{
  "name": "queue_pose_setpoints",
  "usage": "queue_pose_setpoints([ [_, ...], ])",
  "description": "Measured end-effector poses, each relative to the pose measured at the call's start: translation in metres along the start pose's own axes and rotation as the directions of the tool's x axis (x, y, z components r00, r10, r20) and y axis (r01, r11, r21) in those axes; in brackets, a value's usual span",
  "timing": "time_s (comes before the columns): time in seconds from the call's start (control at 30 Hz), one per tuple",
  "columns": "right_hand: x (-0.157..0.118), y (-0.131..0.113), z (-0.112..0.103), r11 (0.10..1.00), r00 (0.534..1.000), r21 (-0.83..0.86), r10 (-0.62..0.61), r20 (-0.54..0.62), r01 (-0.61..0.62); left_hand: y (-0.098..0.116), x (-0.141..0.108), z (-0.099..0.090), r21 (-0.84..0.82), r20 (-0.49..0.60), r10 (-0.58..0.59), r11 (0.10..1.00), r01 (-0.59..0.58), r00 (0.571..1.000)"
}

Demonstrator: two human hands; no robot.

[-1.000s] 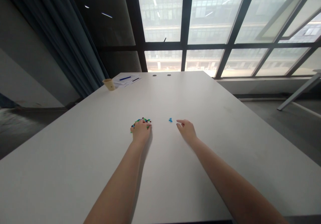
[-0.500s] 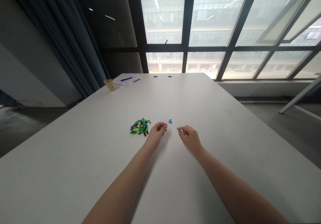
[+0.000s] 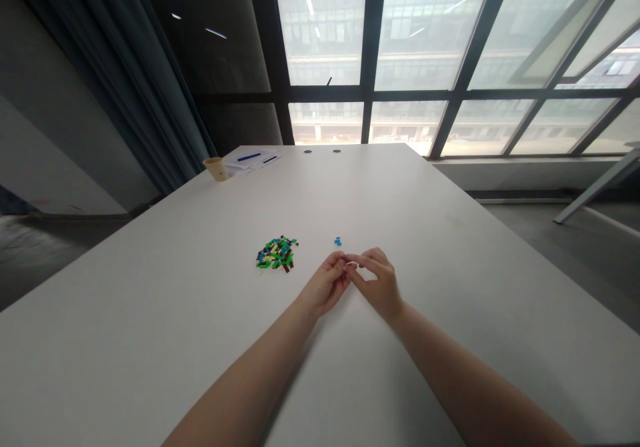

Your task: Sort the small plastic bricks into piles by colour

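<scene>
My left hand (image 3: 329,283) and my right hand (image 3: 376,276) meet fingertip to fingertip over the middle of the white table (image 3: 210,327). Both are closed in a pinch, and whatever sits between the fingers is too small or hidden to name. Just beyond the fingertips lies a small cluster of blue toy bricks (image 3: 338,241). To the left of my left hand is a loose pile of small toy bricks (image 3: 276,254) in green, blue, dark brown and cream.
A tan paper cup (image 3: 217,169) stands near the table's far left edge. Beside it, a blue pen (image 3: 249,157) and a dark pen (image 3: 270,159) lie on white papers (image 3: 235,164). Two dark round discs or holes (image 3: 323,151) show at the far end, before the windows.
My left hand has moved right and turned, so that its fingertips touch those of my right hand. Before, the hands were apart. The pile and the blue bricks stay in place.
</scene>
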State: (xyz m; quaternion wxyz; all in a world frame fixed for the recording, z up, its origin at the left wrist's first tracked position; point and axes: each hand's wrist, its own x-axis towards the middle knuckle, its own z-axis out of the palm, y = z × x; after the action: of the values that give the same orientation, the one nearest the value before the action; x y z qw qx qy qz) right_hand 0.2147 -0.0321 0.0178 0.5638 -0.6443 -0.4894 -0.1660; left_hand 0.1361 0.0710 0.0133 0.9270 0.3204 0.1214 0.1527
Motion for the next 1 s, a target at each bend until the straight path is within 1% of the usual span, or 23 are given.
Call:
queue_pose_setpoints([
  [0.13, -0.001, 0.001, 0.000, 1.000, 1.000, 0.007, -0.008, -0.029, 0.008, -0.005, 0.000, 0.002, 0.038, 0.019, 0.084, 0.996, -0.085, 0.996],
  [0.23, -0.001, 0.003, -0.001, 1.000, 0.999, -0.017, -0.004, -0.042, 0.003, -0.006, 0.000, 0.003, 0.046, 0.002, 0.133, 0.990, -0.133, 0.991],
  [0.37, -0.002, 0.005, 0.000, 0.999, 0.999, -0.039, -0.002, -0.049, 0.000, -0.007, -0.002, 0.005, 0.074, -0.023, 0.169, 0.983, -0.167, 0.985],
  [0.5, -0.001, 0.004, 0.000, 1.000, 0.999, -0.017, -0.006, -0.039, 0.006, -0.009, -0.003, 0.008, 0.099, -0.016, 0.179, 0.979, -0.176, 0.984],
  [0.77, -0.001, 0.001, 0.000, 0.999, 0.999, -0.013, 0.039, -0.013, -0.039, -0.008, -0.004, 0.008, 0.149, -0.017, 0.174, 0.974, -0.169, 0.985],
  [0.87, -0.002, -0.001, 0.001, 0.999, 0.999, -0.016, 0.040, -0.017, -0.040, -0.011, -0.004, 0.009, 0.179, -0.033, 0.170, 0.970, -0.161, 0.985],
  [0.93, -0.001, 0.003, 0.000, 0.999, 0.999, -0.036, 0.034, -0.015, -0.035, -0.010, -0.003, 0.008, 0.220, -0.052, 0.171, 0.963, -0.156, 0.984],
  [1.0, 0.004, 0.015, -0.004, 0.992, 0.999, -0.116, 0.043, -0.011, -0.044, -0.004, 0.000, 0.005, 0.335, -0.075, 0.200, 0.928, -0.164, 0.977],
])
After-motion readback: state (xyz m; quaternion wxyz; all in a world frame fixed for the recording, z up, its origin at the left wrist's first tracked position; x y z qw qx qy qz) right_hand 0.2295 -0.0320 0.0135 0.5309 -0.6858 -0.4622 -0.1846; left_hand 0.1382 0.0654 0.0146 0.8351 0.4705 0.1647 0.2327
